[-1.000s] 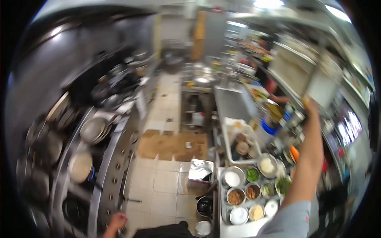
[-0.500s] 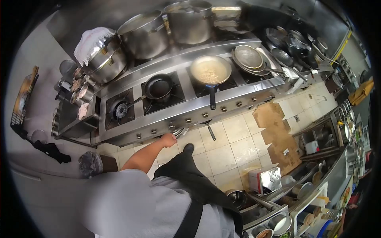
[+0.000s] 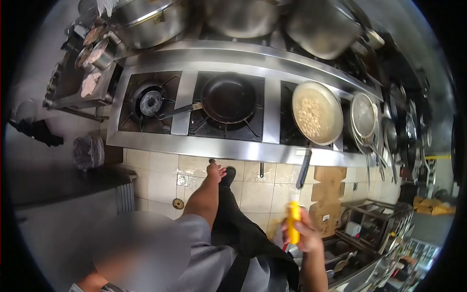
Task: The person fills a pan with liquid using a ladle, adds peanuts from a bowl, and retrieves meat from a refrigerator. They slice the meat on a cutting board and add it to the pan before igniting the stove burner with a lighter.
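My left hand [image 3: 216, 171] is low in front of the stove's front edge, beside a small black part, with its fingers loosely apart and nothing visible in them. At the lower right, my right hand [image 3: 307, 234] grips a bright yellow object [image 3: 294, 223], blurred by motion. Above it on the stove [image 3: 214, 147], a light pan [image 3: 327, 104] holds pale pieces in liquid, its black handle pointing toward me. A dark, empty-looking pan [image 3: 228, 97] rests on the middle burner, handle to the left. The left burner [image 3: 151, 102] is bare.
Large steel pots [image 3: 241, 19] line the back. Strainers [image 3: 363, 115] and more pans are at the right. Small containers [image 3: 101, 54] stand at the left. Flattened cardboard [image 3: 325, 207] lies on the tiled floor, near a metal rack [image 3: 362, 233]. A bin [image 3: 89, 152] is at lower left.
My right hand has come into view with the yellow object. My left hand's fingers have loosened from a closed shape. The view has shifted, bringing the stove nearer and the pans farther right.
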Motion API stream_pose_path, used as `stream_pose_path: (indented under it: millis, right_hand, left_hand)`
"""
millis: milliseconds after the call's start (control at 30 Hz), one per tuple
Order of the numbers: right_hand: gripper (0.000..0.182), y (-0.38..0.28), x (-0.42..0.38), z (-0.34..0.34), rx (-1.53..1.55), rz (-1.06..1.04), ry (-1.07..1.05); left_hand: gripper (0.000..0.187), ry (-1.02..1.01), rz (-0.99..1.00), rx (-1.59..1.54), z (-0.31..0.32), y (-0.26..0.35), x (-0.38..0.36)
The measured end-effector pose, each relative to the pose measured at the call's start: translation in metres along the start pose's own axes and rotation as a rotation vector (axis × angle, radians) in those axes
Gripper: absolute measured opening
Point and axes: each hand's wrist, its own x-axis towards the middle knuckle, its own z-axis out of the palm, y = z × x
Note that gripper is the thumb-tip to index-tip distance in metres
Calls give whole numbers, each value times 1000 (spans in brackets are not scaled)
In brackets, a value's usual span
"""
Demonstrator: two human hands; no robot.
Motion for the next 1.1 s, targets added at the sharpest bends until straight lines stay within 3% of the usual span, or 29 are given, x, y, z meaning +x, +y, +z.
stream_pose_path:
  millis: [67, 100, 167, 200, 367, 467, 567, 633, 667, 733, 767, 833, 867, 967, 1033, 1067, 1100]
  right_hand:
    - [41, 10, 74, 1, -55, 261, 25]
    - [40, 13, 108, 6, 37, 307, 40]
    - [38, 21, 165, 12, -2, 376, 77]
    - [38, 20, 186, 19, -6, 386, 73]
    - [28, 28, 262, 27, 7, 440, 235]
    - [27, 19, 276, 35, -41, 443, 235]
    - [27, 18, 280, 39, -72, 451, 251]
    - [27, 18, 285, 38, -74, 448, 263]
    - [27, 18, 287, 37, -11, 476, 202]
    - [27, 19, 291, 35, 68, 486, 155]
    - [27, 19, 293, 34, 65, 486, 162]
    - [27, 21, 297, 33, 18, 483, 161]
    - [27, 22, 298, 33, -23, 490, 177]
    - [27, 25, 296, 38, -16, 468, 181]
    - [27, 25, 297, 38, 27, 453, 190]
    - [27, 25, 298, 39, 69, 442, 196]
    - [27, 26, 298, 38, 74, 446, 198]
  left_hand:
    - [34, -13, -51, -197, 13, -9, 10]
    - [31, -132, -51, -253, 14, -13, 17]
    - [21, -315, -71, -395, 15, -17, 28]
    - [13, -309, 28, -459, 22, -18, 28]
    - [13, -385, 165, -677, 24, -24, 39]
    - [17, -298, 161, -664, 22, -29, 55]
    - [23, -445, 175, -663, 22, -36, 70]
    - [29, -276, 179, -494, 38, -33, 74]
    - [29, -284, 183, -495, 42, -30, 77]
    - [24, -391, 180, -275, 49, -30, 82]
    - [24, -394, 174, -278, 48, -32, 83]
    - [24, -652, 153, -353, 36, -30, 85]
    - [24, -654, 156, -345, 34, -23, 87]
    - [21, -562, 43, -152, 34, -13, 93]
    - [21, -465, -207, -276, 27, -24, 122]
    - [21, -464, -209, -272, 28, -17, 99]
    - [20, -317, -275, -439, 28, -13, 71]
